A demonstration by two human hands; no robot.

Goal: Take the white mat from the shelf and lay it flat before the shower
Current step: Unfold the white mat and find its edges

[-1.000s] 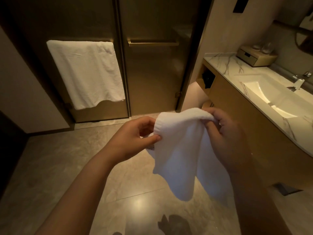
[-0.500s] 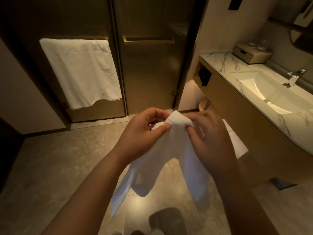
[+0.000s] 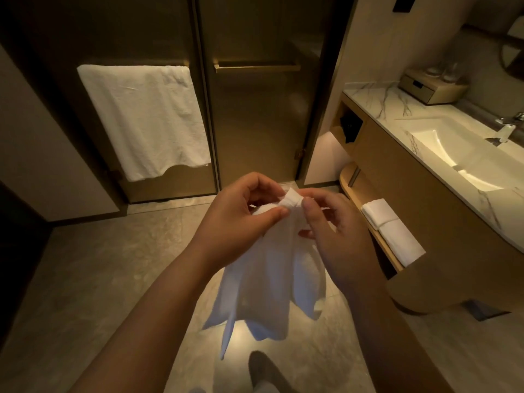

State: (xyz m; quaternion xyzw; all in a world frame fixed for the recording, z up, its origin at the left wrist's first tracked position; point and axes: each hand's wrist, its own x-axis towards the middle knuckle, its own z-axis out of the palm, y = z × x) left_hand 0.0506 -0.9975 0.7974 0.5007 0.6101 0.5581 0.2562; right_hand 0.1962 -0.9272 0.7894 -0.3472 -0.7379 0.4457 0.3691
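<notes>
Closer together than half a second ago, our left hand (image 3: pixel 241 219) and right hand (image 3: pixel 331 231) both pinch the bunched top of the white mat (image 3: pixel 272 285). It hangs crumpled over the floor (image 3: pixel 99 279), before the shower door (image 3: pixel 255 123). Hung towel (image 3: pixel 144 120) at left; folded towels (image 3: pixel 391 231) on shelf (image 3: pixel 351 185) at right.

Closer together, left hand (image 3: pixel 238 222) and right hand (image 3: pixel 331 239); white mat (image 3: pixel 269 293) looser, lower.

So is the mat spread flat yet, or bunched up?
Bunched up. The left hand and right hand pinch the white mat at its gathered top edge; the rest hangs in loose folds above the floor.
</notes>
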